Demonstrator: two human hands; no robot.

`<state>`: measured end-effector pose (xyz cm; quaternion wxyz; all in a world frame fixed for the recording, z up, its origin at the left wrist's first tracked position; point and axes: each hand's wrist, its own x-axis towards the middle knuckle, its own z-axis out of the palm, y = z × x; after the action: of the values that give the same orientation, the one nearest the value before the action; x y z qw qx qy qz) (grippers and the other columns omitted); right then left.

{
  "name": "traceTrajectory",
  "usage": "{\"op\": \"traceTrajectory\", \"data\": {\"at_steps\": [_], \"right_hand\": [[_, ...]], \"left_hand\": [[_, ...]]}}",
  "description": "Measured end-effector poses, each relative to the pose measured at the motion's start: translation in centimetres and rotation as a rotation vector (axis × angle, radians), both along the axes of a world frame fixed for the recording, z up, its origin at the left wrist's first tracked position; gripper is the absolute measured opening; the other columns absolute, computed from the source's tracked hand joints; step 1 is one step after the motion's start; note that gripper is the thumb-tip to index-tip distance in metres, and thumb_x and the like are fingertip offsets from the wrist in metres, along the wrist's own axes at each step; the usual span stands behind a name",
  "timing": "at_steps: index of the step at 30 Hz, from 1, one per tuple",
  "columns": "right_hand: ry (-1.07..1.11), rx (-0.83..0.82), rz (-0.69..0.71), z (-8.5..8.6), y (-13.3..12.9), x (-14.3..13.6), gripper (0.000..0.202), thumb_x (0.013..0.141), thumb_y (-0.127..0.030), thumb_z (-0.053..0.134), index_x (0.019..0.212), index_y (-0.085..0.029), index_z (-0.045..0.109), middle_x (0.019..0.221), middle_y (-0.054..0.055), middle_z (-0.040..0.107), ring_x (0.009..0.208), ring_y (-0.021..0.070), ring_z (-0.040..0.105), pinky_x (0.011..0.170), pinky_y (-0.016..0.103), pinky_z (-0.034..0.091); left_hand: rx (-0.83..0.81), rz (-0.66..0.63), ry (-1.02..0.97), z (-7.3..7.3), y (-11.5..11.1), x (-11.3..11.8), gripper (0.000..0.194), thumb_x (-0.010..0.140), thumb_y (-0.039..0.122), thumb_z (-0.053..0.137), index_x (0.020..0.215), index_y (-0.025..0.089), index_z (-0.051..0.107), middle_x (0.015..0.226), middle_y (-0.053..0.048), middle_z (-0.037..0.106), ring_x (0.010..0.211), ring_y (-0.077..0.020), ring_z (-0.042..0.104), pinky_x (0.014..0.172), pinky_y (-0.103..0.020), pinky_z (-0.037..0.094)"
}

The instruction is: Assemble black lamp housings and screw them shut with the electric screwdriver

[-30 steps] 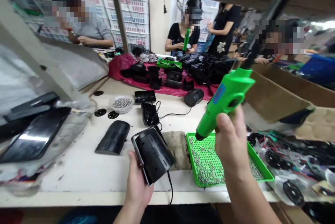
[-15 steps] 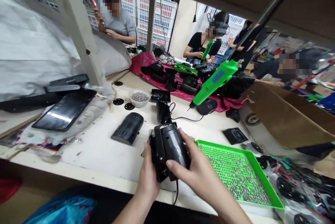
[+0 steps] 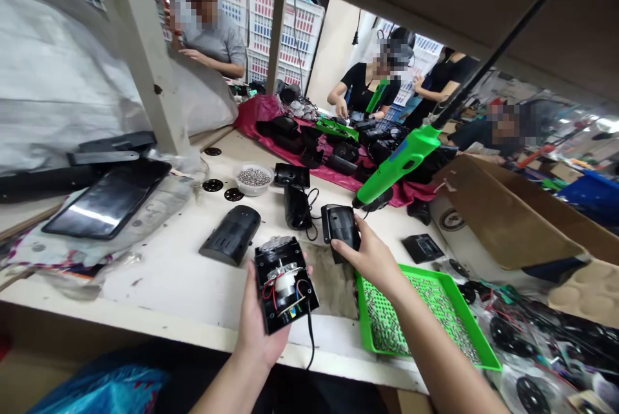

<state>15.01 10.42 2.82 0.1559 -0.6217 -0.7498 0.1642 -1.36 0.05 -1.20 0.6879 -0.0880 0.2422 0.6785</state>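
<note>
My left hand holds an opened black housing from below; a white motor, red wires and a small board show inside, and a black cable hangs from it. Farther right, my right hand grips a curved black cover over the table, apart from the housing. Just behind that cover, a green electric screwdriver hangs tip down. Another curved black shell lies left of the housing. A green tray of screws sits beneath and beside my right forearm.
A bowl of small metal parts and black discs lie behind the shell. A phone-like black tablet rests at left, a cardboard box at right. Beyond a pink cloth with black parts, several people work.
The cover has come away from the housing and moved right and back in my right hand. The housing's inside now shows in my left hand. The view has shifted slightly.
</note>
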Motion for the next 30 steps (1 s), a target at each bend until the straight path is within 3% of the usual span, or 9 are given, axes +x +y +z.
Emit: {"op": "traceTrajectory", "data": {"at_steps": [10,19,25,28,30], "right_hand": [[-0.147,0.0,0.015,0.5,1.5,-1.3,0.078,0.085,-0.05,0.055,0.144,-0.004,0.031,0.134,0.027,0.053,0.118,0.0356,0.058,0.096,0.044,0.046],[-0.237,-0.023,0.014,-1.4,2.6,-2.3,0.075,0.09,-0.05,0.051,0.143,0.0,0.033,0.125,0.031,0.058,0.11,0.0377,0.063,0.088,0.046,0.048],[-0.282,0.112,0.12,-0.3,-0.8,-2.1,0.055,0.093,-0.031,0.048,0.136,0.003,0.043,0.133,0.031,0.051,0.123,0.0386,0.051,0.098,0.051,0.043],[-0.195,0.185,0.24,0.8,-3.7,-2.1,0.034,0.094,-0.027,0.044,0.12,-0.01,0.059,0.114,0.019,0.065,0.109,0.0336,0.06,0.09,0.049,0.048],[-0.079,0.087,0.272,1.4,-5.7,-2.2,0.025,0.095,-0.031,0.046,0.104,-0.017,0.063,0.098,0.012,0.069,0.092,0.0285,0.065,0.08,0.044,0.052]], "left_hand": [[-0.013,-0.007,-0.033,0.2,0.1,-0.1,0.053,0.096,0.047,0.034,0.122,0.013,0.063,0.108,-0.018,0.071,0.094,-0.0286,0.07,0.091,-0.047,0.052],[-0.083,0.002,-0.039,0.3,0.3,0.0,0.05,0.096,0.047,0.036,0.121,0.014,0.064,0.106,-0.016,0.073,0.096,-0.0273,0.07,0.094,-0.046,0.05],[-0.097,-0.01,-0.014,0.6,0.5,0.2,0.051,0.095,0.05,0.036,0.11,0.015,0.07,0.102,-0.013,0.074,0.099,-0.027,0.069,0.097,-0.046,0.049],[-0.114,-0.007,0.025,0.6,0.5,0.3,0.052,0.094,0.052,0.036,0.105,0.016,0.071,0.096,-0.012,0.075,0.101,-0.0273,0.068,0.097,-0.046,0.048],[-0.109,0.004,0.048,0.4,0.3,0.4,0.055,0.093,0.056,0.035,0.101,0.016,0.072,0.091,-0.012,0.075,0.102,-0.0286,0.067,0.097,-0.046,0.048]]}}
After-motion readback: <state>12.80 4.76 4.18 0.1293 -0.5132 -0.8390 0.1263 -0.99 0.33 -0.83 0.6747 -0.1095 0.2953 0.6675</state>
